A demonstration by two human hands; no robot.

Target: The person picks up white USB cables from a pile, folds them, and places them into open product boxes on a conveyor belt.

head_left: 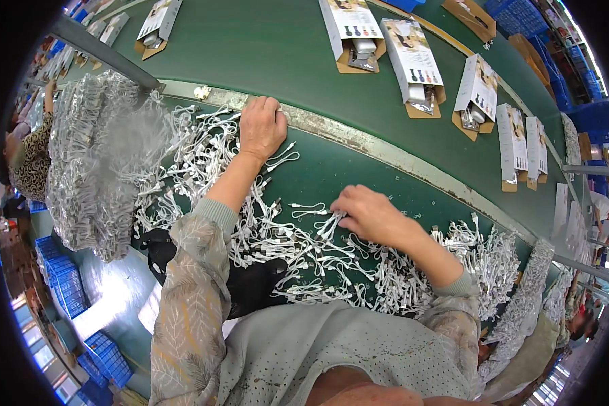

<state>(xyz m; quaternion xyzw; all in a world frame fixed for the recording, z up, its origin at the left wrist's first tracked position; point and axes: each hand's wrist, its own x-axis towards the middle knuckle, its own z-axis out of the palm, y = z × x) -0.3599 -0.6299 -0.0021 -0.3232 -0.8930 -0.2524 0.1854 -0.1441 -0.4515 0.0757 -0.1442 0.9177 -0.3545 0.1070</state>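
White charging cables (325, 254), short and looped with plugs at their ends, lie in a loose heap over the green work surface (358, 166). My right hand (369, 215) is closed, its thumb and fingertips pinched on a white cable (327, 227) above the middle of the heap. My left hand (262, 128) rests at the worn metal rail (304, 120) along the far side, fingers curled over the rail and pressed together. Whatever may be under those fingers is hidden. Loose cables lie just below and beside my left wrist.
Beyond the rail, a green conveyor belt (271, 54) carries several open white boxes (413, 61) with items inside. Bagged bundles of cables (81, 162) are stacked at left; more cable bundles (497, 264) stand at right. Blue crates (68, 281) and other people are around.
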